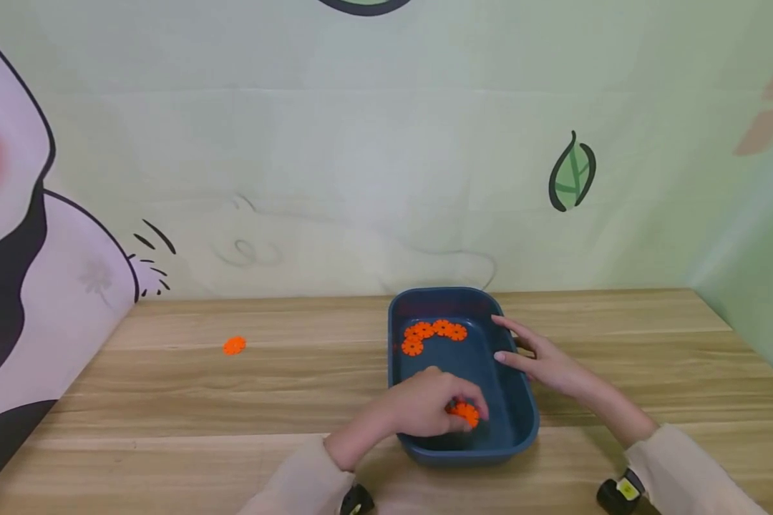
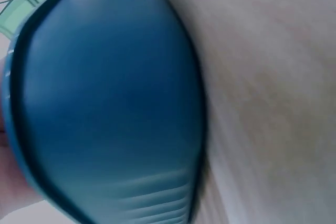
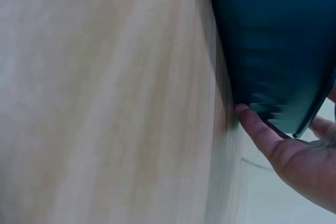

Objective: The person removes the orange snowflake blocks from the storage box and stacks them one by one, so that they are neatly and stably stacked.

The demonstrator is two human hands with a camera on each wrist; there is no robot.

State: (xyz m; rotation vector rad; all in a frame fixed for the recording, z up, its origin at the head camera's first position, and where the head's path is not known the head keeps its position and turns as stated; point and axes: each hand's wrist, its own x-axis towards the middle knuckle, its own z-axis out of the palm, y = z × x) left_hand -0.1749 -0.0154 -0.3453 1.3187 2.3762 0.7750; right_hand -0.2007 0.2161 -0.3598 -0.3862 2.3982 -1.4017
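Observation:
A dark blue rectangular plastic bin (image 1: 399, 307) stands on the table. Along its far end lies an arc of several orange snowflake building discs (image 1: 412, 347). My left hand (image 1: 428, 404) is down inside the near part of the bin, pinching orange snowflake discs (image 1: 467, 413) between thumb and fingers. How many it holds I cannot tell. On the right side, my right hand (image 1: 547, 361) grips the bin's wall, with fingertips over the rim and others against the outside. The left wrist view shows mostly the bin's outer wall (image 2: 115, 87), hiding that hand's fingertips.
A single orange disc (image 1: 235, 345) lies apart on the wooden table (image 1: 283, 400), left of the bin. Behind the table hangs a pale green printed backdrop (image 1: 361, 157), close to the bin's far end.

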